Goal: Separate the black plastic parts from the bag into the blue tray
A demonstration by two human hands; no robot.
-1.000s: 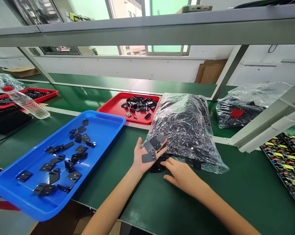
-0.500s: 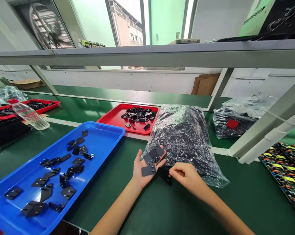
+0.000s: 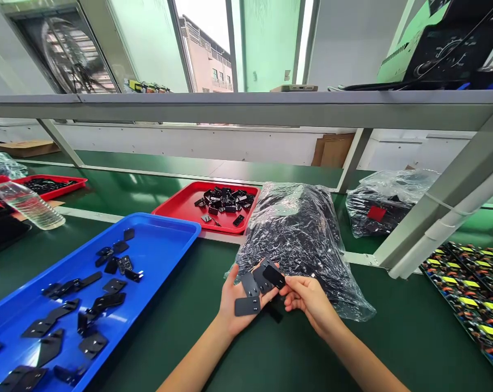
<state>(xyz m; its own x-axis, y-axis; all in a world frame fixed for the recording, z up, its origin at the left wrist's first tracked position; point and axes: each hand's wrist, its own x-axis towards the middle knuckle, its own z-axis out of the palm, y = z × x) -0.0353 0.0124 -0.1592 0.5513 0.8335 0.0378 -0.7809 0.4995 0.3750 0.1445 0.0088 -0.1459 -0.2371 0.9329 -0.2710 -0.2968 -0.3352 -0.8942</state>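
My left hand (image 3: 229, 311) is palm up, with several small flat black plates (image 3: 247, 306) with holes lying across its palm and fingers. Between thumb and fingertips, my right hand (image 3: 311, 304) pinches another black plate (image 3: 274, 276) at its edge, over the fingers of the left hand. Another black piece (image 3: 275, 313) shows on the green table below the hands, partly hidden. Just behind them lies a clear plastic bag (image 3: 295, 228) filled with dark parts. On the left, a blue tray (image 3: 164, 239) holds several scattered black plates and bent pieces.
A red tray (image 3: 170, 208) with a pile of small black parts sits behind the blue one. A water bottle (image 3: 30, 204) lies tilted at far left. A slanted grey post (image 3: 446, 188) stands at right, beside a panel of colourful parts (image 3: 470, 305). A shelf (image 3: 230, 109) crosses above.
My right hand has lifted a black plate from beside the left hand up to the plates on its fingers. The view has tilted up and turned slightly right.
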